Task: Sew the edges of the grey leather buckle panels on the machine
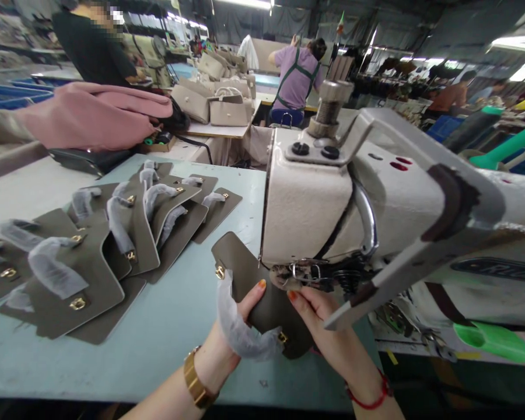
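Observation:
A dark grey-brown bag flap [238,254] lies on the blue-green table under the head of a sewing machine [308,201]. Its handle [231,312] is wrapped in white film and fixed with gold fittings. My left hand [221,344] grips the flap's near edge, thumb on top, partly behind the handle; its other fingers are mostly hidden. On the flap's right part, my right hand [326,324] pinches it with the thumb on top, close to the needle area. The machine's parts hide the spot beneath the head.
Several similar flaps [91,268] with wrapped handles lie piled on the left of the table [175,332]. Pink material [100,114] sits behind them. Finished-looking beige bags [230,108] stand farther back. A metal bar [402,245] slants beside my right hand. Other people work in the background.

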A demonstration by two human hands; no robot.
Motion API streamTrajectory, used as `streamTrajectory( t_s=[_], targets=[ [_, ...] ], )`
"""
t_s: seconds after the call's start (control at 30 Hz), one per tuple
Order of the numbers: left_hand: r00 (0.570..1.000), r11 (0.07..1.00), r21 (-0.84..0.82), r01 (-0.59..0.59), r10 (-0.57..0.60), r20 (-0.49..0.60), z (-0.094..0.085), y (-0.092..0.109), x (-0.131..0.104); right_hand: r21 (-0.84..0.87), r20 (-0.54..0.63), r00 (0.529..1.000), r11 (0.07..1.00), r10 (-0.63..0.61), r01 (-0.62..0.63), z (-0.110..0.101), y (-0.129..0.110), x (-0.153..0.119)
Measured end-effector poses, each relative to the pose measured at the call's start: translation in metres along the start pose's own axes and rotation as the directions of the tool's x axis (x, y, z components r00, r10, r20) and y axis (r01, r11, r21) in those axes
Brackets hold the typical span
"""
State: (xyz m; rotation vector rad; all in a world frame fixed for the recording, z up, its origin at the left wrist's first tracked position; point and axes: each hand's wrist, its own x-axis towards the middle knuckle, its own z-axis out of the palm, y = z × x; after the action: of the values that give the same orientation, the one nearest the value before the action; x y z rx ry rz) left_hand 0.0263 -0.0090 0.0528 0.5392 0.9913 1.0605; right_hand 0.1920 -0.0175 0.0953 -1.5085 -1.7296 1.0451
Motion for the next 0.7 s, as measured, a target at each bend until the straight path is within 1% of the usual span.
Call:
streamTrajectory(
  t_s=[0.07, 0.17, 0.27, 0.33, 0.5, 0.6, 0.7],
  targets=[
    [0.999, 1.0, -0.015, -0.002, 0.002, -0.033, 0.002, -0.0008, -0.0006, -0.002, 0.017, 1.0, 1.0, -0.007, 0.007, -0.0016, -0.0019, 0.0025],
    [0.998, 0.999, -0.046, 0.011, -0.014, -0.069, 0.0016, -0.0014, 0.0005, -0.018, 0.009, 1.0, 1.0, -0.007, 0.007, -0.0017, -0.0024, 0.0039],
    [0.998, 0.994, -0.101, 0.042, -0.046, -0.043, 0.0019, -0.0034, 0.0015, -0.026, 0.025, 1.0, 0.999, -0.017, 0.018, -0.0021, -0.0019, 0.0037],
    [0.999, 0.991, -0.13, 0.025, -0.03, -0.038, 0.0043, -0.0044, 0.0015, -0.015, 0.046, 0.999, 1.0, -0.019, 0.02, -0.0027, -0.0018, 0.0038],
    [0.993, 0.987, -0.139, -0.08, 0.067, -0.099, 0.0103, -0.0044, 0.0021, 0.002, 0.077, 0.997, 1.0, -0.012, 0.012, -0.0027, 0.0002, 0.0059],
    [0.992, 0.987, -0.117, -0.109, 0.101, -0.072, 0.0089, -0.0042, 0.0034, -0.009, 0.093, 0.996, 1.0, 0.009, -0.008, -0.0025, 0.0026, 0.0067],
    [0.995, 0.99, -0.105, -0.092, 0.087, -0.049, 0.0069, -0.0035, 0.004, -0.001, 0.101, 0.995, 1.0, 0.005, -0.005, -0.0033, 0.0039, 0.0067]
  ],
)
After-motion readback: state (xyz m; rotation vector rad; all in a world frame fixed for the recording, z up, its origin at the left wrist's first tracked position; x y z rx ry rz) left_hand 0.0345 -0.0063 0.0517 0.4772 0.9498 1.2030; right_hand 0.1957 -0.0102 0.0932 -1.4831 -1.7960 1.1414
